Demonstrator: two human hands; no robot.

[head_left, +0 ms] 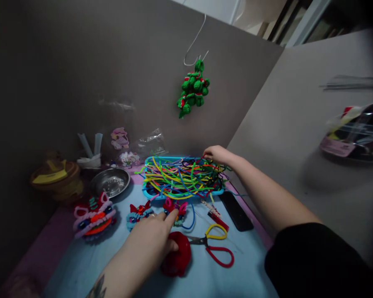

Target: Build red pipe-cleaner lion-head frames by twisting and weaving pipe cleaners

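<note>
My left hand (155, 231) reaches over the mat with its fingers apart. Its index finger rests at a small pink and red fuzzy animal head (176, 207), and its thumb lies against a dark red round piece (177, 260). Beside it sits a blue and red fuzzy head (138, 215), partly covered by the hand. My right hand (216, 154) is at the far right of a blue tray (146, 194) heaped with colourful chenille stems (180, 176). Its fingertips pinch together on a red chenille stem (202, 157). Scissors (205, 241) with yellow and red handles lie right of the red piece.
A finished-looking pink fuzzy head (95, 219) stands left, near a metal bowl (124, 186) and a lidded brown pot (62, 190). A black phone (236, 211) lies right. Green braided decorations (194, 87) hang from a hook. Grey partition walls (136, 62) enclose the table.
</note>
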